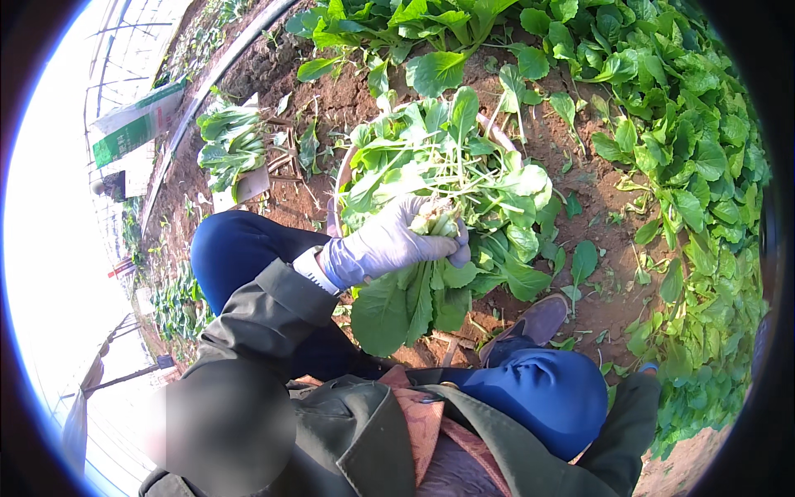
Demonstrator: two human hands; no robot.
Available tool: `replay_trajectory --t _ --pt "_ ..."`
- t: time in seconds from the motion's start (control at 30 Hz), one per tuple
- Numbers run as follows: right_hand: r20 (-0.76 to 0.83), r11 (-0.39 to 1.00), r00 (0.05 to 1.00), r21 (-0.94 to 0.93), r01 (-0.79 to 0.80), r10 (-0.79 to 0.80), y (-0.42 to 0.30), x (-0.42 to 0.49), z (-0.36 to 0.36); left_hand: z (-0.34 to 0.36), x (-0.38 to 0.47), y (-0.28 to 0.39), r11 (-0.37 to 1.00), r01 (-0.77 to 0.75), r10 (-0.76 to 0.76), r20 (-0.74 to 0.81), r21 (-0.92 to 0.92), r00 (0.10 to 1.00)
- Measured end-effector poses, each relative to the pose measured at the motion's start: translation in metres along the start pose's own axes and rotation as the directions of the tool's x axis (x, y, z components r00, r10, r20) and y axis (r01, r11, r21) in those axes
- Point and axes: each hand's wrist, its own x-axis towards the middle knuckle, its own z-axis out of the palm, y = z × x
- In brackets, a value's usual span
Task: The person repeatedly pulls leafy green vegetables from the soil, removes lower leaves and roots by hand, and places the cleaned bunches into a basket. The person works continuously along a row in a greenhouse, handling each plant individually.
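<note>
My left hand point(400, 239), in a pale glove, grips a bunch of leafy greens point(397, 304) by its cut stem ends. The stems point up and the broad leaves hang down towards my lap. Below and beyond the hand, a round pinkish tub point(497, 133) is heaped with loose leaves and thin stalks point(404, 155). My right sleeve point(627, 410) reaches out to the right, with a bit of blue at its cuff point(649, 366). The right hand itself is out of sight by the growing plants.
Rows of leafy plants point(702, 155) grow along the right and at the top point(435, 25). Cut greens point(233, 143) lie piled on cardboard point(251, 186) at the left. Past them run a long pipe point(217, 71) and a green-and-white carton point(133, 124). My shoe point(546, 320) rests on soil with scattered leaves.
</note>
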Motion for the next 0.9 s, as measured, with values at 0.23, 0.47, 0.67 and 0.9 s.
replay_trajectory --t 0.23,0.47,0.67,0.9 --pt "0.005 1.0 1.0 -0.008 0.002 -0.002 -0.007 -0.006 -0.002 -0.002 -0.005 0.002 1.0 0.021 -0.02 -0.085 0.004 0.996" --pt "0.003 1.0 1.0 -0.004 0.011 -0.011 -0.012 -0.006 -0.002 0.002 -0.006 0.004 0.996 0.079 -0.067 -0.234 0.043 0.97" --pt "0.012 1.0 1.0 0.017 0.016 -0.016 -0.015 -0.011 0.004 0.004 -0.005 0.005 0.999 0.026 -0.038 -0.374 -0.039 0.927" --pt "0.023 0.996 0.999 0.088 0.027 -0.029 -0.013 -0.023 0.012 0.001 -0.004 -0.001 0.994 0.053 -0.088 -0.401 -0.096 0.912"
